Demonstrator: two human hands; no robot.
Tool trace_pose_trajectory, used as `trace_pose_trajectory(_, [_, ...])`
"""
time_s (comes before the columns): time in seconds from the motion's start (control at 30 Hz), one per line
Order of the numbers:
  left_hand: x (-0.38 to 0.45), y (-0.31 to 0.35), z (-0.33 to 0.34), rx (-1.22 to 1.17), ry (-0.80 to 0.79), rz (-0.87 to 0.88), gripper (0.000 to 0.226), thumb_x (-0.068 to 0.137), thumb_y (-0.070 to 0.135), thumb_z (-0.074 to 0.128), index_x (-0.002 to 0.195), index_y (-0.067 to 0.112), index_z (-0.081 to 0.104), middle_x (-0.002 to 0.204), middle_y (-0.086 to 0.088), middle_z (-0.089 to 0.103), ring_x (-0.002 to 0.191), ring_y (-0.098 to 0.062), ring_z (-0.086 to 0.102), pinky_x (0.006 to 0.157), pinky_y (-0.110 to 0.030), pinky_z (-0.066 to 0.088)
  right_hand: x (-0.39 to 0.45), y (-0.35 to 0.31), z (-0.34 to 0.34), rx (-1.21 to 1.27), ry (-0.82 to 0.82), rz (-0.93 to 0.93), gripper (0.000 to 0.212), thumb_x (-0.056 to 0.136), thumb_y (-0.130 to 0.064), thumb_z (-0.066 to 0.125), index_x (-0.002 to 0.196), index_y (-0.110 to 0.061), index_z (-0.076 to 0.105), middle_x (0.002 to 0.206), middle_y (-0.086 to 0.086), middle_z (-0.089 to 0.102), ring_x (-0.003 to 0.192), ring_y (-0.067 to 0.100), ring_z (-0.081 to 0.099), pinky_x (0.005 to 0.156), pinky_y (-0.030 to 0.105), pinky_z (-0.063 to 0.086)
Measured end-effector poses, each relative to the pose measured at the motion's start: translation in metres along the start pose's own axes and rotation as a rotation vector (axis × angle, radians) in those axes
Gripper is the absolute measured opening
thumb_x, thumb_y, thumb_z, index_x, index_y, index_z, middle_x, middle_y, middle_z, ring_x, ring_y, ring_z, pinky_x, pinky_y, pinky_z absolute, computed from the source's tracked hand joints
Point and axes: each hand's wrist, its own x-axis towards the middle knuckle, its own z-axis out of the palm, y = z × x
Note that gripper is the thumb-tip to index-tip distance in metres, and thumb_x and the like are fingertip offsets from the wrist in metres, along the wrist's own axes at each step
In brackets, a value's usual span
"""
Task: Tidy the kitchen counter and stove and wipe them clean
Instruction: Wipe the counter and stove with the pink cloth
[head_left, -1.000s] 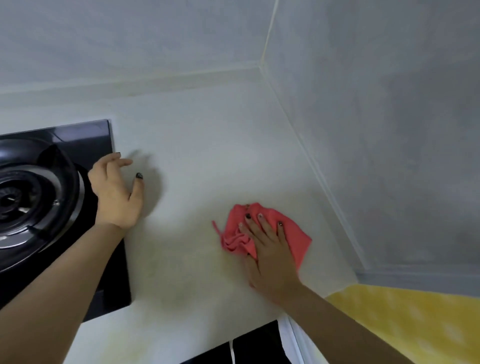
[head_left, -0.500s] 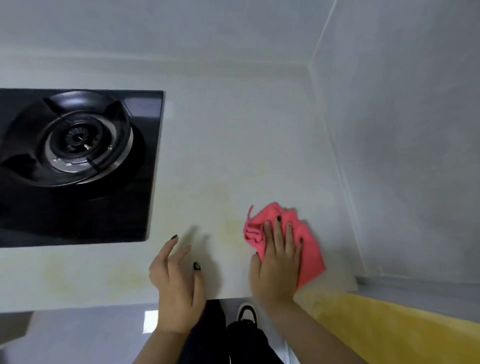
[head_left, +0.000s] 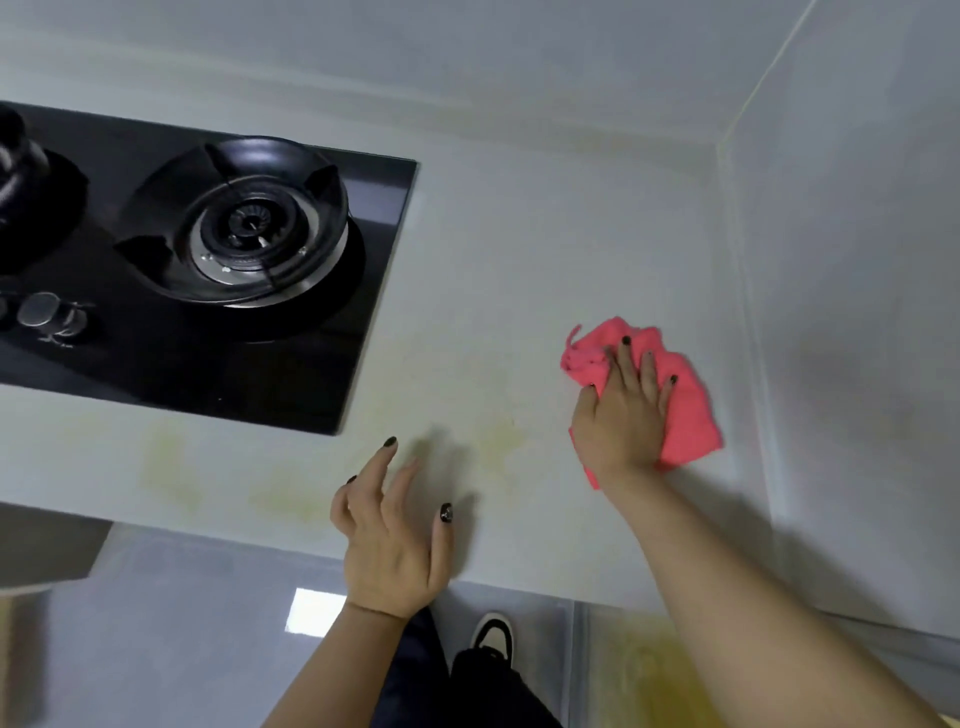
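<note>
Head view. Pink cloth (head_left: 685, 410), crumpled and bunched, lying flat on the pale counter (head_left: 519, 270), near the right wall (head_left: 857, 312) and well right of the stove (head_left: 208, 270). One frayed corner sticking up at its far left edge. Yellowish stains (head_left: 498, 441) on the counter between cloth and stove, more along the front edge below the stove.

Stove black and glossy, set into the counter at left; round burner (head_left: 249, 228) with black pan support at its middle, a knob (head_left: 39, 309) at the lower left, a second burner partly cut off by the left edge.

Right hand (head_left: 623, 410) palm down on the cloth, fingers straight and slightly spread, pressing it to the counter; forearm reaching in from the lower right. No curl round the fabric.

Left hand (head_left: 395, 540) above the counter's front edge, holding nothing, fingers loosely bent and parted, index pointing toward the stove, thumb out to the right. Whether touching the counter or just above it cannot be told. Dark polish on the nails of both hands.

Below the counter's edge, grey floor (head_left: 182, 649), a dark trouser leg and a black-and-white shoe (head_left: 493, 631).
</note>
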Motion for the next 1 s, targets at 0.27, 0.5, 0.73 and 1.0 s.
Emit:
trace_pose_trajectory(0.27, [0.001,0.002,0.000,0.060,-0.042,-0.020,0.051,0.083,0.031,0.047,0.126,0.005,0.041,0.136,-0.016,0.042,0.121,-0.027,0.044,0.101,-0.043,0.026,-0.068,-0.019,0.014,0.074,-0.088,-0.635,0.058,0.079,-0.025,0.041,0.133,-0.009,0.054,0.145,0.007,0.046,0.141,0.028,0.032,0.113,0.052,0.018])
trace_pose_trajectory(0.5, [0.005,0.006,-0.005,0.101,-0.143,-0.012,0.052,0.096,0.041,0.030,0.133,0.005,0.037,0.142,-0.012,0.040,0.131,-0.022,0.042,0.102,-0.045,0.024,-0.007,-0.008,0.007,0.114,0.005,-0.193,0.069,0.077,-0.033,0.025,0.134,-0.004,0.052,0.148,0.010,0.042,0.142,0.028,0.029,0.118,0.046,0.012])
trace_pose_trajectory(0.73, [0.003,0.003,-0.005,0.141,-0.164,0.007,0.057,0.095,0.042,0.031,0.138,0.004,0.036,0.142,-0.011,0.043,0.129,-0.023,0.045,0.101,-0.046,0.028,0.032,-0.056,0.015,0.120,-0.135,-0.469,0.065,0.083,-0.038,0.022,0.135,-0.017,0.054,0.148,0.001,0.043,0.143,0.027,0.028,0.118,0.047,0.011])
trace_pose_trajectory(1.0, [0.002,0.004,-0.006,0.118,-0.132,0.000,0.054,0.097,0.041,0.028,0.138,0.007,0.036,0.141,-0.009,0.041,0.127,-0.023,0.046,0.099,-0.047,0.031,-0.006,-0.046,0.024,0.166,-0.171,-0.769,0.054,0.083,-0.028,0.038,0.131,-0.012,0.058,0.145,0.003,0.047,0.140,0.023,0.033,0.115,0.044,0.016])
